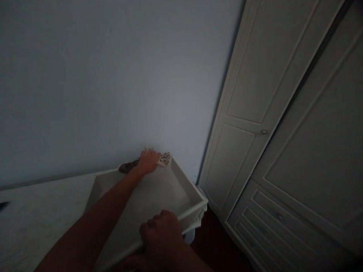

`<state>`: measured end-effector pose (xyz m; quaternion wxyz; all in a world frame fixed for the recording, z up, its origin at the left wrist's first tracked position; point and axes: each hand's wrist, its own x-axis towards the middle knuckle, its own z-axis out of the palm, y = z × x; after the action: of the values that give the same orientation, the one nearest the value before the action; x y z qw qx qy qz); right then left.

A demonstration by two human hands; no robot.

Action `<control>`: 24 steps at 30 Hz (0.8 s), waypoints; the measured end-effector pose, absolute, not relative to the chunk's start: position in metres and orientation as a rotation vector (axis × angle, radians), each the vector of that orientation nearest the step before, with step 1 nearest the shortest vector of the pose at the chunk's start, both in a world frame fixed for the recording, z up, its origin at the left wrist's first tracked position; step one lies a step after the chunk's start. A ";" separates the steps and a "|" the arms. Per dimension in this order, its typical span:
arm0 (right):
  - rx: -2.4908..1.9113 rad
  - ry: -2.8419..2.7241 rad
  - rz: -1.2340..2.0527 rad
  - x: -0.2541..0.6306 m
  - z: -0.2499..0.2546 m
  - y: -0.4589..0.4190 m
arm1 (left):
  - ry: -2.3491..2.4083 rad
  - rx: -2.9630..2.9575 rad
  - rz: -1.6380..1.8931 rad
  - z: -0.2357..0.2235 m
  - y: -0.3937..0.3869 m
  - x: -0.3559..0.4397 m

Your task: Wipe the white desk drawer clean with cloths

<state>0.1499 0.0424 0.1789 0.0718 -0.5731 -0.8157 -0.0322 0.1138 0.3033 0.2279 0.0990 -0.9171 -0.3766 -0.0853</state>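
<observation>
A wide, shallow white drawer (185, 181) rests tilted over a pale, marbled top. My right hand (161, 230) is closed over its near rim, knuckles up. Reaching across the inside, my left hand (149, 160) is at the far end, fingers curled over a cream piece with a dark scroll pattern (165, 159). The fingers cover most of that piece, so its full shape is hidden. Just left of this hand lies a dark reddish-brown object (128, 166), partly hidden by my wrist and too dim to name.
Behind the drawer rises a plain bluish wall (127, 75). On the right stands a tall white wardrobe (255, 94) with panelled doors and small drawers (266, 219). Dark reddish floor (218, 238) shows beneath. A dark object's corner (3, 205) lies on the marbled top (36, 215).
</observation>
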 end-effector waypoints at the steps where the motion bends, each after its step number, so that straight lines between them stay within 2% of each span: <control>1: -1.722 -2.456 -0.091 0.149 0.178 0.043 | -1.061 -2.701 -0.283 0.225 0.299 0.120; 6: -1.645 -2.432 -0.120 0.148 0.175 0.045 | -0.744 -2.752 -0.296 0.200 0.276 0.120; 12: -1.609 -2.392 -0.157 0.146 0.169 0.048 | -0.546 -2.896 -0.119 0.165 0.250 0.117; 19: -1.618 -2.414 -0.116 0.146 0.168 0.047 | -0.575 -3.019 0.024 0.182 0.256 0.102; 24: -1.604 -2.391 -0.105 0.145 0.168 0.046 | -0.788 -2.937 -0.003 0.180 0.254 0.080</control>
<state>0.1448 0.0459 0.1679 0.1300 -0.5521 -0.8228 -0.0363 0.0798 0.2537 0.1795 0.0505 -0.9646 -0.2588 -0.0010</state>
